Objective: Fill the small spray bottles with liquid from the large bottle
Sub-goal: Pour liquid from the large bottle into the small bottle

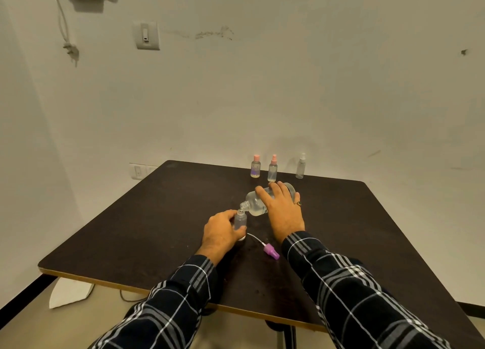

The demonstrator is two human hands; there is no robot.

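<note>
Three rear bottles (273, 168): capped, at far surface (183, 217) edge; fill unclear.
Left hand (221, 230): grips uncapped small bottle (240, 221), upright.
Right hand (282, 209): grasps large bottle (253, 204), tipped to its mouth.
Spray cap (272, 252): lying off; recapping left.

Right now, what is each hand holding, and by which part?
The left hand grips the small clear uncapped plastic bottle round its body. The right hand holds the large clear plastic bottle round its body, tilted neck-down toward the small one.

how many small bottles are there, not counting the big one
4. Three stand in a row at the back of the table: pink-capped bottle, pink sprayer bottle, clear bottle. The fourth, uncapped bottle, is in the left hand. None looks hidden.
</note>
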